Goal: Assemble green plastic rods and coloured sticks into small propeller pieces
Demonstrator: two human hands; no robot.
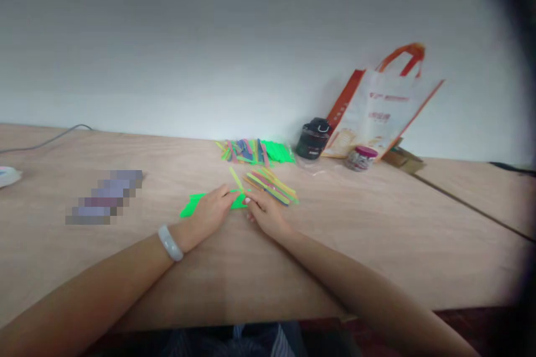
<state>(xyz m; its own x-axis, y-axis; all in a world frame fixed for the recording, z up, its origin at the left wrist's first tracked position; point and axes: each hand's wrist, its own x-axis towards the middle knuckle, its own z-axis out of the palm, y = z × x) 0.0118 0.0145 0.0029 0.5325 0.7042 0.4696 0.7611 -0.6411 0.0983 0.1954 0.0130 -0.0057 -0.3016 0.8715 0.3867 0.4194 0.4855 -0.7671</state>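
Note:
My left hand (214, 209), with a pale bangle at the wrist, rests over a flat bright green piece (190, 206) on the table, its fingers closed around the piece's upper edge. My right hand (270, 216) meets it at the piece's right end, thumb and fingers pinched together. From between the fingertips a thin yellow-green strip (235, 177) sticks out, slanting away to the upper left. The hands hide much of the green piece. Just beyond my right hand lies a loose bunch of coloured strips (274, 185), yellow, pink and dark blue among them.
Farther back, more coloured strips (243, 150) lie beside a bright green stack (278, 152). A black container (312, 139), a pink-lidded jar (360, 158) and a white-and-orange bag (383, 111) stand at the back right. A blurred-out flat object (106, 198) lies left.

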